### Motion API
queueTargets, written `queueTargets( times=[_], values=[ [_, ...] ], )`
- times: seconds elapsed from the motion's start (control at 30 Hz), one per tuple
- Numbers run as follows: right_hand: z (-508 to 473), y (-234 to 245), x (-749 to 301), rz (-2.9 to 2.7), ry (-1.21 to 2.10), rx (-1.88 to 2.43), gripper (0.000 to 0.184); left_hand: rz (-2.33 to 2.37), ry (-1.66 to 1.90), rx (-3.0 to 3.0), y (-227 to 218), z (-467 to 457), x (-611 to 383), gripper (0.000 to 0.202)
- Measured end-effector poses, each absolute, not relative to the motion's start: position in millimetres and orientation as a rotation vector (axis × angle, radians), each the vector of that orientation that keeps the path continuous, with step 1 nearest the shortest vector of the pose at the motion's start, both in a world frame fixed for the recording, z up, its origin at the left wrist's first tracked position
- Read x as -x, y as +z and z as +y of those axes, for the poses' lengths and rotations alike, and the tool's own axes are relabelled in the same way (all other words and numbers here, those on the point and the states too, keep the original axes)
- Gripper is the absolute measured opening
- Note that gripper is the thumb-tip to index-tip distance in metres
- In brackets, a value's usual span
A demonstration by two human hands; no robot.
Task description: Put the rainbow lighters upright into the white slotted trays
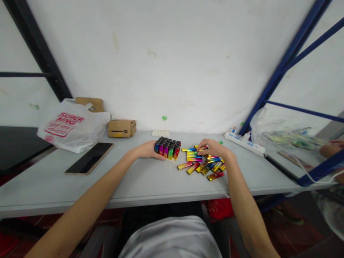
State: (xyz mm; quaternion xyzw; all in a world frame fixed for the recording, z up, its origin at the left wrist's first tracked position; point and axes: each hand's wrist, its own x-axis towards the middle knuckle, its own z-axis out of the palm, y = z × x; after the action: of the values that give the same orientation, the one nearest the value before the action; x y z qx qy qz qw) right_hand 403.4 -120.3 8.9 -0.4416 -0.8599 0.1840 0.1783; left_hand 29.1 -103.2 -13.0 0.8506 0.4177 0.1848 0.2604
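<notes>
A tray of upright rainbow-coloured lighters point(168, 147) with black tops stands mid-table. My left hand point(148, 149) rests against its left side, fingers curled round the tray's edge. To the right lies a loose pile of several shiny lighters point(204, 163) on their sides. My right hand point(213, 148) is on top of this pile, fingers bent down and pinching one lighter at the pile's far end.
A phone point(89, 158) lies face up at the left. Behind it are a white plastic bag point(71, 126) and a small cardboard box point(121, 128). A white power strip point(244, 143) sits at the right by the blue frame point(282, 68). Another person's hand point(331, 148) shows at far right.
</notes>
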Motion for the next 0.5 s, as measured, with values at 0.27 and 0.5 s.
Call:
queueTargets(
  times=[0.27,0.5],
  values=[
    [-119.0,-3.2,-394.9,-2.543,0.381,1.232,0.016,1.162,0.505,-2.290,-12.4,-105.1,-29.5,0.081],
    [-122.4,0.9,-389.7,-2.258,0.567,1.121,0.034,1.156,0.519,-2.282,-15.3,-102.6,-28.1,0.083]
  ],
)
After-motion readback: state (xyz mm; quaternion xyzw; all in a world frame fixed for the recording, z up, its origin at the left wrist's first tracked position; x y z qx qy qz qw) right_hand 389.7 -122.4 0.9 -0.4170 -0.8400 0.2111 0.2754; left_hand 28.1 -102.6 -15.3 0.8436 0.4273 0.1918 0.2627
